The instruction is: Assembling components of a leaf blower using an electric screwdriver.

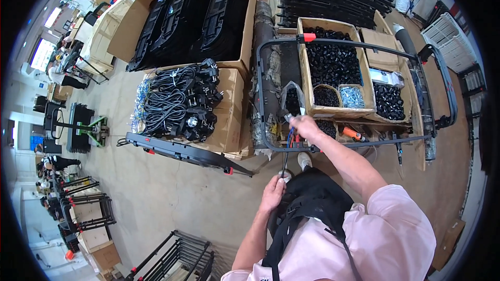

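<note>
Black cable (pixel 285 164) crosses the near bar of the frame (pixel 261 93); outside, left hand (pixel 272 193) fingers grasp it, inside, right hand (pixel 306 126) fingers pinch its wires (pixel 290 136), probably for tension.

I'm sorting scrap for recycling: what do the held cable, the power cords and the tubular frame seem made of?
Held cable: likely plastic-insulated, finish unclear; thin, dark, with blue strands.
Power cords: slightly glossy plastic or rubber; smooth black coils.
Tubular frame: probably painted metal, dark satin; slim tubing.
</note>
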`<action>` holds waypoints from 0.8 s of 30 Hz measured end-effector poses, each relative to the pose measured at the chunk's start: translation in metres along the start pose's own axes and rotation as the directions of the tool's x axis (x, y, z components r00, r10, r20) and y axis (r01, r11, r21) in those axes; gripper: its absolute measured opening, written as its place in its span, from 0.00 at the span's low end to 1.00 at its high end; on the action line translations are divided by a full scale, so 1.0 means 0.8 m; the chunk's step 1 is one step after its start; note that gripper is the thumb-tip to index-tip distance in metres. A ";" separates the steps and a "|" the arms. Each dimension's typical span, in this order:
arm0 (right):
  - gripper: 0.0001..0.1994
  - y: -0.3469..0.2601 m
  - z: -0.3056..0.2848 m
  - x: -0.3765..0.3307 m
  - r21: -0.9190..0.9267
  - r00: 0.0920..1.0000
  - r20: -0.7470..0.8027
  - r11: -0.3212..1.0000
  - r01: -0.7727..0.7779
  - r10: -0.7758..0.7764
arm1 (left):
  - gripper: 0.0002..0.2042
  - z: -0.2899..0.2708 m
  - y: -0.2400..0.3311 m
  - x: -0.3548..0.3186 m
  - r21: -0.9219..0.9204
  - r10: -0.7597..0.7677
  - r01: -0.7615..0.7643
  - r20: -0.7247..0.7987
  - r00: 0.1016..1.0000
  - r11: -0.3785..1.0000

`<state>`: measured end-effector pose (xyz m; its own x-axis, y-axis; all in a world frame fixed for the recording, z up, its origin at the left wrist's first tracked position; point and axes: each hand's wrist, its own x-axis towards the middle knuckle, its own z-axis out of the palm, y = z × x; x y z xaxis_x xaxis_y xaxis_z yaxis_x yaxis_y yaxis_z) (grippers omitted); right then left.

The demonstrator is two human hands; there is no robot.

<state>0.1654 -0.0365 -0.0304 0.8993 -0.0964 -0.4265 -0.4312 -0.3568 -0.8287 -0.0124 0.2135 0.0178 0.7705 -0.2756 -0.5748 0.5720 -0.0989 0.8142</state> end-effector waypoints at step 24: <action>0.18 -0.070 0.002 0.057 0.175 0.939 0.343 0.983 -0.059 -0.004 | 0.10 0.047 0.027 0.082 -0.279 0.004 -0.060 -0.199 0.980 0.959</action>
<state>0.2302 -0.0197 -0.0038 0.8218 0.2299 -0.5213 -0.4897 -0.1826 -0.8525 0.0401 0.1571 0.0006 0.8130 -0.0803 -0.5767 0.5805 0.1881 0.7923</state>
